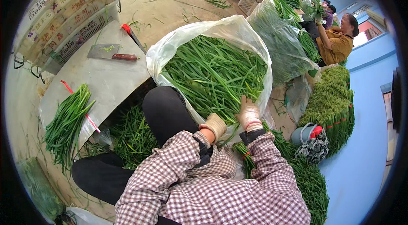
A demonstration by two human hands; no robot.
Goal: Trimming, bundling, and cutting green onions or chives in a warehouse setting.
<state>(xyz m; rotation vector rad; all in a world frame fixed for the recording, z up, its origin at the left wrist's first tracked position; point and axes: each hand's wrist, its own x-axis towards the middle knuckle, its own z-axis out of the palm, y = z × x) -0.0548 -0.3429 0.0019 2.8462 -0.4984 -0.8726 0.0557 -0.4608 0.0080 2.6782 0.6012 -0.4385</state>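
In front of me stands a large clear plastic bag [159,57], its mouth spread wide and full of loose green chives [212,72]. Both my hands wear pale work gloves and are at the bag's near edge. My left hand [215,127] is curled closed at the near rim; what its fingers hold is hidden. Just to its right, my right hand [249,114] is closed over chives at the bag's near right side, fingers pointing away from me. A small bundle of chives with a red tie [246,157] lies below my right wrist.
At left, a metal table [114,78] holds a cleaver [104,51], a red-handled knife [134,37] and a chive bunch [70,114] over a pink strip. Stacked crates [70,12] stand behind. Tied bundles [331,110] and a bucket [302,133] are right; a person [338,40] sits beyond.
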